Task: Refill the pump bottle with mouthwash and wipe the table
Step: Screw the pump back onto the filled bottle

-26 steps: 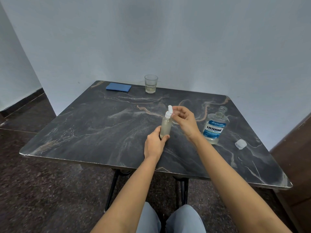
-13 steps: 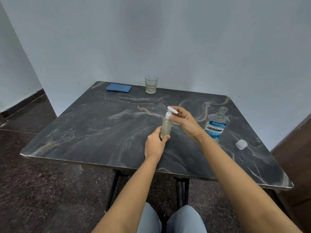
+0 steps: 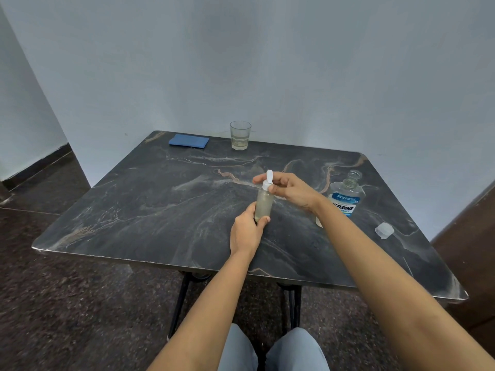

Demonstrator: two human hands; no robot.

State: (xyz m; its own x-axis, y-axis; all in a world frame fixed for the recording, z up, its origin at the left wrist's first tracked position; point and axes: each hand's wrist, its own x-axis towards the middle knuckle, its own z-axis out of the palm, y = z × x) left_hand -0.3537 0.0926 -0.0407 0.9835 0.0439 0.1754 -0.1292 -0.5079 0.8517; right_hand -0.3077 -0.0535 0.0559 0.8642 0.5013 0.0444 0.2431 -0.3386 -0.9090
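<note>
**Pump bottle held upright over mid-surface**

The left-hand grip [image 3: 246, 230] clasps the lower end of the slim, frosted, cylindrical pump bottle [image 3: 263, 203]. The right-hand grip [image 3: 290, 190] pinches its white pump head [image 3: 268, 179]. On the dark, veined, marble-look surface [image 3: 160, 210], the uncapped clear Listerine bottle [image 3: 347, 196] stands to the right, its translucent cap [image 3: 384, 230] near the right edge. A faceted glass [image 3: 240, 135] and a flat blue cloth [image 3: 188, 141] sit at the far edge.

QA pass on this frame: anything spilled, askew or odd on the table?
No spill shows. The mouthwash bottle stands open, its cap lying loose near the table's right edge; expected mid-refill. Left hand and right hand hold the pump bottle.
</note>
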